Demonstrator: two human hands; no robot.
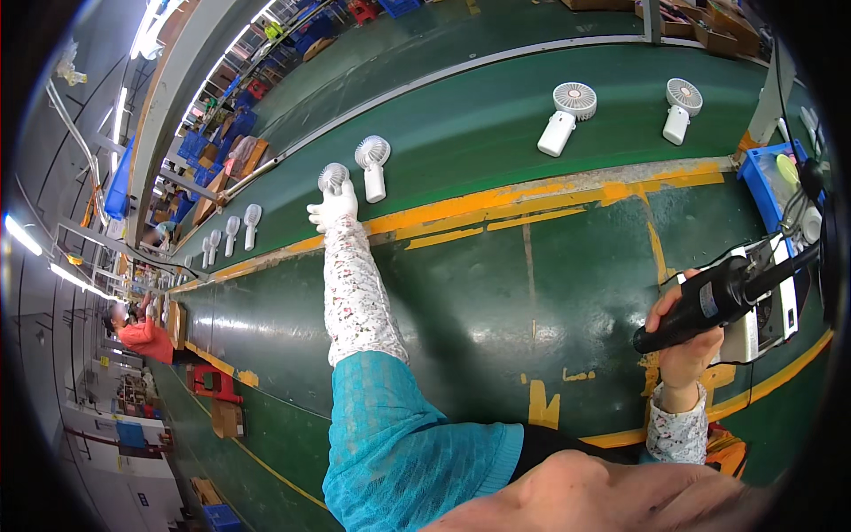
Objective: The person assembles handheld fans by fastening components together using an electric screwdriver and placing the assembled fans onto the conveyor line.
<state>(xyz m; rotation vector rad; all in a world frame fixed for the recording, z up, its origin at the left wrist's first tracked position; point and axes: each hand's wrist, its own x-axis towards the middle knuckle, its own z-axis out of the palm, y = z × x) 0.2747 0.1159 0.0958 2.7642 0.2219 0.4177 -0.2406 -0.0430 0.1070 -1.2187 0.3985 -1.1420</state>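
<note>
My left hand (334,207), in a white glove, lies over the handle of a white handheld fan (333,175) on the green conveyor belt. Its fingers close around that handle, which they mostly hide; the round grille shows beyond them. Just to the right rests another handheld fan (373,164), apart from the hand. My bare right hand (690,341) is wrapped round a black electric screwdriver (700,306), held over the right part of the green worktop. The screwdriver's tip end is hard to make out against the dark right edge.
More handheld fans lie along the belt (461,133), including one (567,115) toward the far right. A blue bin (764,191) and a white box-shaped device (767,319) stand at the right. A metal post (769,102) rises there. Far left, another person (146,335) sits at the line.
</note>
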